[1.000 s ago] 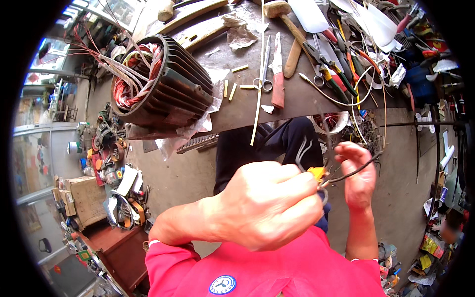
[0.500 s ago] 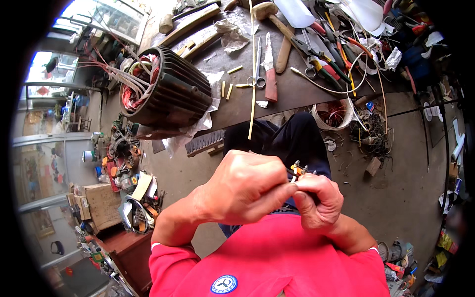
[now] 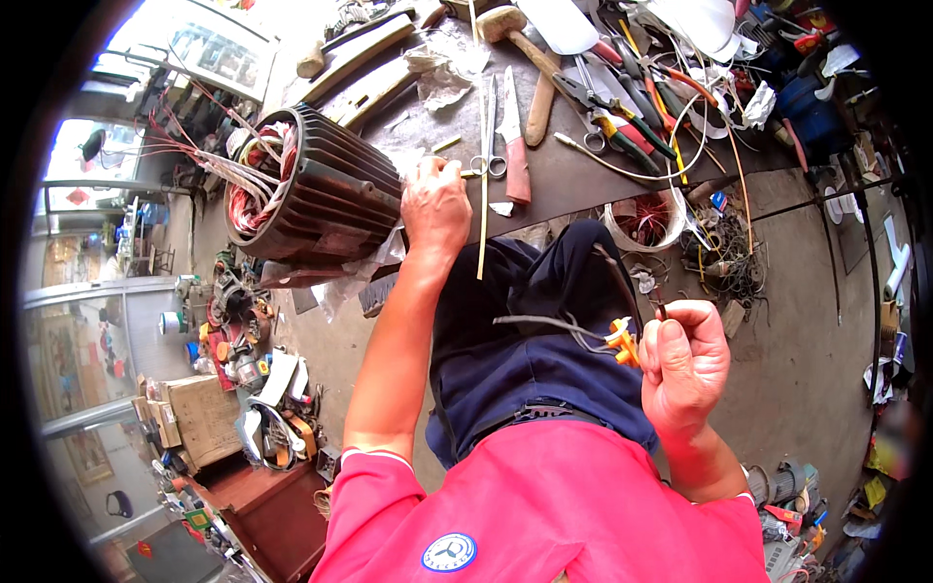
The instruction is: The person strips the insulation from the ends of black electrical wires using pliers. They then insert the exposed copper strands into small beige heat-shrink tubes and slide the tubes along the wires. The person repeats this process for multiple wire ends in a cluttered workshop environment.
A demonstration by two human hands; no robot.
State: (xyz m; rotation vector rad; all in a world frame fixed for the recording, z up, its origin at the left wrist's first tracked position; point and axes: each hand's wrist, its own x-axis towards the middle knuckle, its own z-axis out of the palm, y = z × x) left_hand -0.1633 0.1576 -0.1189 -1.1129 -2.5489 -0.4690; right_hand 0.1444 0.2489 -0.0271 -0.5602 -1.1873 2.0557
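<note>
My left hand [image 3: 435, 209] reaches onto the dark workbench [image 3: 583, 189], fingertips bent together at the tabletop; what they pinch, if anything, is hidden. Beside those fingers lie short pale-yellow tube pieces [image 3: 447, 143]. Over my right thigh, my right hand [image 3: 685, 364] is closed, thumb against fingers, on a thin dark wire whose end pokes up. Next to this hand hangs a small orange part [image 3: 623, 342] with grey leads [image 3: 535, 319] trailing left across my lap.
A finned motor housing [image 3: 340, 189] with bundled wires stands left on the bench. Scissors [image 3: 488, 146], a red-handled knife [image 3: 515, 146], a mallet [image 3: 535, 44] and pliers [image 3: 622, 121] lie beyond. A white bucket [image 3: 671, 241] sits by my right knee.
My hands, earlier together before my chest, have parted. The left has gone forward to the tube pieces on the bench; the right has moved right with the wire and orange part.
</note>
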